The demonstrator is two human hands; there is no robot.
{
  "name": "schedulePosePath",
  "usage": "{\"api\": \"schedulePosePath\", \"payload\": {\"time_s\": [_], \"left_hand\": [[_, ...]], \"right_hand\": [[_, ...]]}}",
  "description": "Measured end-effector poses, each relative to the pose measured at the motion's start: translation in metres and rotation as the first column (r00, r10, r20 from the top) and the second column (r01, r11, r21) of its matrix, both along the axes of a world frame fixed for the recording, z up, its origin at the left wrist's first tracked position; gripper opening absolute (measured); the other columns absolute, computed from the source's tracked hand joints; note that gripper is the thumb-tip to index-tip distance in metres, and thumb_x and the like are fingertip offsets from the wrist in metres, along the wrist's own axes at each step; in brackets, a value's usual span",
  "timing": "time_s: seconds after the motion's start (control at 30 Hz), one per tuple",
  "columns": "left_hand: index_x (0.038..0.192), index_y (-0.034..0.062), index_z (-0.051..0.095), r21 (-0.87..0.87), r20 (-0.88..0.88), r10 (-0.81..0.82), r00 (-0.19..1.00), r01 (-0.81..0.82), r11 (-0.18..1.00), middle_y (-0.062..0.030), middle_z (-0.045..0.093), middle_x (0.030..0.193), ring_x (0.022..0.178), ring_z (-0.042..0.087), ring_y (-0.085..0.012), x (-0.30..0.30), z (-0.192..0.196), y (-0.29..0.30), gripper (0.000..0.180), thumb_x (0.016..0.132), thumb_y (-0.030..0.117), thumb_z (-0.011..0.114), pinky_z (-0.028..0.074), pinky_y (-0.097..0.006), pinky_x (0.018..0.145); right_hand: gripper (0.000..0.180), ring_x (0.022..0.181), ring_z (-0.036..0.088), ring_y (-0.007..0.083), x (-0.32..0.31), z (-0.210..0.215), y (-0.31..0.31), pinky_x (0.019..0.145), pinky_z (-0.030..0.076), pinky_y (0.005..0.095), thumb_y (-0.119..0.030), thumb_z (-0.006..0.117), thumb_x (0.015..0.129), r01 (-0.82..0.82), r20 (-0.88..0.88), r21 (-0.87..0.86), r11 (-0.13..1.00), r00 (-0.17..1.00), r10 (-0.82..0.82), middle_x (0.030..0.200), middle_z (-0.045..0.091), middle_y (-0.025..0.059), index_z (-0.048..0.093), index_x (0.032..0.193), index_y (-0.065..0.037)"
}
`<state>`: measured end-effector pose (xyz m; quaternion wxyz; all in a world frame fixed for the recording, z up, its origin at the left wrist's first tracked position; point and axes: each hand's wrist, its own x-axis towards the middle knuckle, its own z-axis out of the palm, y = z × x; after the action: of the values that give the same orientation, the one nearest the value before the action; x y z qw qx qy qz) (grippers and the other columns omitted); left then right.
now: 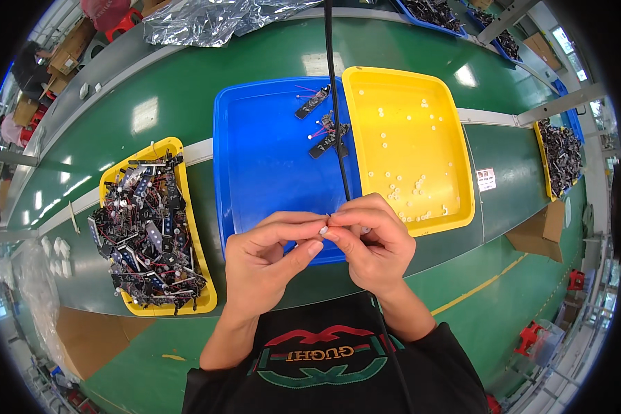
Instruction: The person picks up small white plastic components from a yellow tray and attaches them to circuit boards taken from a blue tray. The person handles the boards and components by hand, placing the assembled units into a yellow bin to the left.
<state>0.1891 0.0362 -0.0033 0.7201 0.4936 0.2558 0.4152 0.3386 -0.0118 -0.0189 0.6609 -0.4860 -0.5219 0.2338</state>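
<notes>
My left hand and my right hand meet at the fingertips over the near edge of the blue tray. Between them is a small white piece, pinched from both sides; its exact shape is mostly covered by fingers. Small black circuit boards with thin wires, one of them a loose board, lie at the right side of the blue tray. Against that tray stands a yellow tray with many small white round pieces scattered on its bottom.
To the left, a yellow tray is heaped with wired circuit boards. A black cable hangs down across the blue tray. Silver plastic sheeting lies at the back; another full yellow tray stands far right, above a cardboard box.
</notes>
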Motion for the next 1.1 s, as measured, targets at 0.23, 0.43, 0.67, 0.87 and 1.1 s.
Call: {"api": "schedulePosePath", "payload": {"time_s": [0.23, 0.43, 0.67, 0.87, 1.1], "left_hand": [[0.098, -0.0049, 0.068, 0.203, -0.062, 0.043, 0.997, -0.029, 0.979, -0.0186, 0.063, 0.104, 0.097, 0.062, -0.0221, 0.005, 0.002, -0.003, 0.026, 0.074, -0.014, 0.067, 0.05, -0.031, 0.085], [0.088, -0.0062, 0.066, 0.105, -0.035, 0.004, 0.999, 0.0, 0.994, -0.0183, 0.065, 0.093, 0.084, 0.064, -0.0207, -0.002, -0.004, 0.008, 0.012, 0.076, -0.01, 0.068, 0.053, -0.03, 0.076], [0.088, -0.0045, 0.059, 0.173, -0.095, 0.168, 0.981, -0.15, 0.974, -0.0135, 0.062, 0.088, 0.076, 0.06, -0.0161, -0.025, 0.002, 0.013, 0.005, 0.088, 0.0, 0.059, 0.049, -0.027, 0.07], [0.094, -0.0028, 0.055, 0.378, -0.196, 0.459, 0.867, -0.365, 0.851, -0.0075, 0.058, 0.09, 0.076, 0.057, -0.0111, -0.082, 0.034, 0.021, 0.005, 0.089, -0.003, 0.054, 0.048, -0.023, 0.07], [0.095, -0.0006, 0.057, 0.811, -0.381, 0.858, 0.345, -0.322, 0.489, -0.0011, 0.057, 0.082, 0.073, 0.052, -0.0064, -0.16, 0.078, 0.07, 0.012, 0.095, 0.01, 0.052, 0.043, -0.019, 0.067]], "right_hand": [[0.022, 0.052, 0.043, 0.0061, 0.002, 0.002, -0.003, 0.047, 0.035, 0.0209, 0.005, 0.074, 0.071, 0.081, 0.066, 0.031, 0.996, 0.994, -0.083, 0.083, 0.062, 0.0085, 0.066, 0.091, 0.0], [0.016, 0.054, 0.048, 0.0027, 0.003, 0.004, -0.008, 0.048, 0.037, 0.0188, 0.001, 0.075, 0.074, -0.097, -0.134, -0.171, 0.98, 0.988, 0.074, 0.077, 0.062, 0.0055, 0.065, 0.086, 0.0], [0.009, 0.05, 0.046, 0.0022, 0.006, 0.007, -0.012, 0.044, 0.035, 0.0177, 0.003, 0.069, 0.079, -0.216, -0.482, -0.263, 0.94, 0.874, 0.065, 0.062, 0.057, 0.0, 0.061, 0.083, -0.001], [0.02, 0.044, 0.03, 0.0097, 0.016, -0.004, -0.014, 0.045, 0.027, 0.023, -0.016, 0.043, 0.094, -0.417, -0.937, -0.138, 0.898, 0.348, 0.018, 0.054, 0.033, -0.0017, 0.057, 0.092, -0.002], [0.034, 0.07, 0.057, 0.02, 0.009, -0.015, -0.014, 0.062, 0.046, 0.0265, -0.001, 0.041, 0.086, -0.42, -0.962, -0.158, 0.894, 0.27, -0.043, 0.088, 0.059, 0.0144, 0.054, 0.117, 0.005]]}}
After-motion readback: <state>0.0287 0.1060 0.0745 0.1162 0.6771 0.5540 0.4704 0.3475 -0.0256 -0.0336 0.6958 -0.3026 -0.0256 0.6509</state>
